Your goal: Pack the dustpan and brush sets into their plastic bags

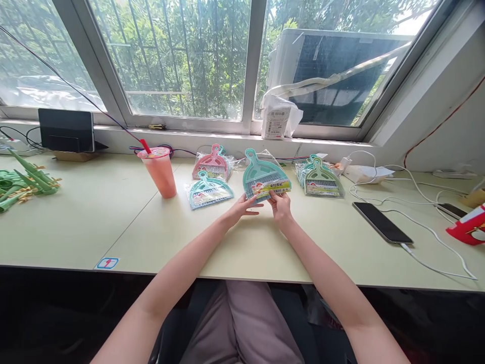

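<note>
A mint-green mini dustpan and brush set point(261, 174) in clear plastic wrap stands tilted above the table, handle pointing up, with a yellow label across its lower part. My left hand point(239, 210) holds its lower left edge, some fingers stretched out beneath. At the lower right, my right hand point(281, 206) pinches the package by the label. Just left of it lie a teal wrapped dustpan set point(210, 191) and, behind that, a pink dustpan set point(212, 164). To the right is a stack of wrapped sets with a green dustpan set point(323, 182) in front.
A cup of pink drink point(159, 174) with a red straw stands left of the sets. On the right, a phone point(382, 222) is plugged into a white cable point(435, 268). A tablet point(66, 130) and green plant-like pieces point(30, 182) are at far left. Windows rise behind the table.
</note>
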`<action>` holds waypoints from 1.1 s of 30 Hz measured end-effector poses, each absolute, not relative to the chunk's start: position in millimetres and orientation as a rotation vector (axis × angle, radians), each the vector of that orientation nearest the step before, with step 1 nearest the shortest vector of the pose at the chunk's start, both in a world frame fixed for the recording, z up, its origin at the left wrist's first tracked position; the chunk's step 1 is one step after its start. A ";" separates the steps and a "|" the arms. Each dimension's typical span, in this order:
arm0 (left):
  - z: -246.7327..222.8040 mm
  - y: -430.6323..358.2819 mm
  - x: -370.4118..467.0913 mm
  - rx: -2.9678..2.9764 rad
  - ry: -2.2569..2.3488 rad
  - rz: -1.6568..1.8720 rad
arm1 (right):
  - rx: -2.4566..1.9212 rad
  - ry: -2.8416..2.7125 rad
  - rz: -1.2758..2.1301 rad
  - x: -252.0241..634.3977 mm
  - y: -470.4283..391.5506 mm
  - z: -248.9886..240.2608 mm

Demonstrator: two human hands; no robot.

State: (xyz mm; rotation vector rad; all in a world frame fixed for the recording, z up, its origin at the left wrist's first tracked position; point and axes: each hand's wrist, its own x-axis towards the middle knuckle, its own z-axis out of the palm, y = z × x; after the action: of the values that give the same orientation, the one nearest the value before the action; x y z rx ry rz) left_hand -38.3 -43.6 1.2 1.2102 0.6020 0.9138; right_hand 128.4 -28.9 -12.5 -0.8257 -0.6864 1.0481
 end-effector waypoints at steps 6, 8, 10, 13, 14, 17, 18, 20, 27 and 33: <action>3.5 -37.7 -40.7 1.243 0.754 1.085 | -0.769 -0.685 1.111 127.9 -30.5 -7.7; 1.0 -35.5 -41.0 1.279 0.807 1.107 | -0.773 -0.697 1.163 125.6 -31.8 -5.8; -2.0 -33.6 -40.8 1.300 0.811 1.105 | -0.794 -0.693 1.210 124.9 -32.4 -4.3; -5.6 -30.9 -40.7 1.358 0.777 1.060 | -0.829 -0.650 1.246 126.6 -32.2 -3.2; -6.5 -30.1 -40.7 1.383 0.773 1.048 | -0.835 -0.634 1.252 127.3 -32.0 -2.9; -8.3 -29.0 -40.7 1.409 0.778 1.061 | -0.834 -0.581 1.290 128.5 -31.5 -1.9; -8.7 -29.1 -40.5 1.403 0.777 1.071 | -0.833 -0.559 1.308 128.7 -31.3 -1.3; -9.1 -29.7 -39.5 1.395 0.770 1.079 | -0.849 -0.496 1.331 129.8 -30.8 0.1; -11.9 -33.5 -34.3 1.513 0.761 1.080 | -0.934 -0.379 1.354 137.3 -28.9 2.2; -10.5 -31.4 -36.4 1.498 0.777 1.115 | -0.881 -0.501 1.361 135.7 -25.9 0.2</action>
State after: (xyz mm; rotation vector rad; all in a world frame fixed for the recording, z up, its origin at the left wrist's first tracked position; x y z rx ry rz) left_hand -36.4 -31.4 -10.5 1.4981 0.7768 1.1155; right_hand 135.7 -25.9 0.2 -0.8805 -0.5008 1.3615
